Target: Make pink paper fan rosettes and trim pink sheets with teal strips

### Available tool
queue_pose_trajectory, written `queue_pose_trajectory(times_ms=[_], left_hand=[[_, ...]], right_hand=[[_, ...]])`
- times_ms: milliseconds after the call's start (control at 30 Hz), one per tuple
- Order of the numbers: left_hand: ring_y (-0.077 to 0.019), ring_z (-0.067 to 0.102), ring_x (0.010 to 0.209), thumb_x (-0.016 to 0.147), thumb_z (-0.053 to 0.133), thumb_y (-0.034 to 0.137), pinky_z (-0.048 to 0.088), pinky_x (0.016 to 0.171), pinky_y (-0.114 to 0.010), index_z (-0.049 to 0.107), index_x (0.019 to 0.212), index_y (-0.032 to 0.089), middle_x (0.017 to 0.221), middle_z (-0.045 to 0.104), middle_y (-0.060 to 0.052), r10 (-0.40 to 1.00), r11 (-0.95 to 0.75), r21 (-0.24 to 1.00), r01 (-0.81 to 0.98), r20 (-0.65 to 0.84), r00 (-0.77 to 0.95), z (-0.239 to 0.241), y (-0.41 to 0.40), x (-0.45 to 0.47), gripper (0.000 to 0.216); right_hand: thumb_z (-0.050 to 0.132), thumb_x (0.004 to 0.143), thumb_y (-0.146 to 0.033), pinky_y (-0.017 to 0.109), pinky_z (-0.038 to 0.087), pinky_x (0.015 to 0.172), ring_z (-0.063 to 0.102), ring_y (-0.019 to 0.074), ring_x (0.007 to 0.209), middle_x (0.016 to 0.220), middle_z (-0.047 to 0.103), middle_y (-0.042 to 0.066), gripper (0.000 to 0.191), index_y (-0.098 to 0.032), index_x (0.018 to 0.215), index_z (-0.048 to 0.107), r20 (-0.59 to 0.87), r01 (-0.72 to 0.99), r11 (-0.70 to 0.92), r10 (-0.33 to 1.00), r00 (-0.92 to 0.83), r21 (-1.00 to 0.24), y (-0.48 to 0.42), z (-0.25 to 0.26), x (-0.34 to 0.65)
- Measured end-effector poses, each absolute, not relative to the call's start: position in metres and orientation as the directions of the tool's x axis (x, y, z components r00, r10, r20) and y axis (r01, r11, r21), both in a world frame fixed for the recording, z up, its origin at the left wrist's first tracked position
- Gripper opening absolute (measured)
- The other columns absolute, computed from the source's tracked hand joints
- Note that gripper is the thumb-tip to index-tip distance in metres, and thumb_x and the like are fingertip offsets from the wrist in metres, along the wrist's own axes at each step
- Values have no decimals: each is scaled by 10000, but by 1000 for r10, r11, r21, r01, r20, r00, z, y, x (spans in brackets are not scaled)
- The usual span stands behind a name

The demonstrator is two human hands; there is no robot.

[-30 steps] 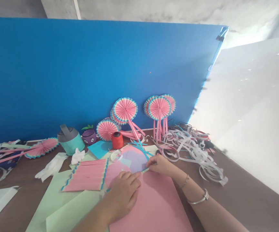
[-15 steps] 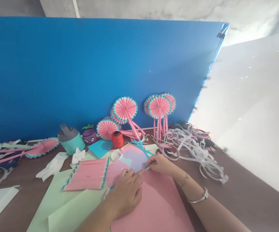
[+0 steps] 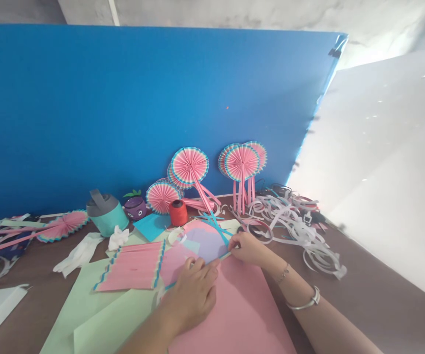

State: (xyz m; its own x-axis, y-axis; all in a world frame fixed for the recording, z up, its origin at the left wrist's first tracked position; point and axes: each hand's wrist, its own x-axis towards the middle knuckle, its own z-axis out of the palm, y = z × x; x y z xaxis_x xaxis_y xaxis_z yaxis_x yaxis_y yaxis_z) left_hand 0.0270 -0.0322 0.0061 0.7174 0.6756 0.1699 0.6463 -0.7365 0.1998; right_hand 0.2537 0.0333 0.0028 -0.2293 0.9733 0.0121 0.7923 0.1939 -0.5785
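A large pink paper sheet (image 3: 245, 309) lies in front of me, with a narrow blue strip (image 3: 225, 255) along its far edge. My left hand (image 3: 193, 295) rests on the sheet, fingers stretched over the strip and pressing it down. At the strip's right end, the thumb and fingertips of my right hand (image 3: 245, 248) are pinched together on it. Part of the strip is hidden under my left fingers. Left of my hands lies a pleated pink paper (image 3: 133, 268) with blue edges, on pale green sheets (image 3: 112, 319).
Pink round paper fans (image 3: 242, 162) lean on the blue partition (image 3: 124, 108). A red thread spool (image 3: 179, 213), a teal pot (image 3: 108, 216) and a purple cup (image 3: 135, 208) stand at the back. Tangled white strips (image 3: 286, 221) lie at right, a white glove (image 3: 78, 253) at left.
My right hand has shifted slightly to the right along the strip, and more blue shows between my hands. My left hand stays in place.
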Motion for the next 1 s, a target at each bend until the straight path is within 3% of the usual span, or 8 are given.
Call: queue_pose_trajectory(times_ms=[700,1000], left_hand=[[-235,495,1052,902,422,178,346,942,-446,547,1142,215,1358,539,-38,678,-735,192,650,172,715,4,-32,27,273],[-234,502,1046,911,404,176,356,940,-435,548,1170,221,1359,545,-38,681,-732,192,653,181,710,5,-33,27,300]], right_hand=[[532,557,-11,245,386,570,642,202,648,644,712,86,221,-167,541,688,-37,873,42,997,-69,-486,36,5,244],[583,625,-101,218,330,516,561,133,577,550,619,11,121,-158,553,661,-77,837,19,994,-73,-547,38,3,253]])
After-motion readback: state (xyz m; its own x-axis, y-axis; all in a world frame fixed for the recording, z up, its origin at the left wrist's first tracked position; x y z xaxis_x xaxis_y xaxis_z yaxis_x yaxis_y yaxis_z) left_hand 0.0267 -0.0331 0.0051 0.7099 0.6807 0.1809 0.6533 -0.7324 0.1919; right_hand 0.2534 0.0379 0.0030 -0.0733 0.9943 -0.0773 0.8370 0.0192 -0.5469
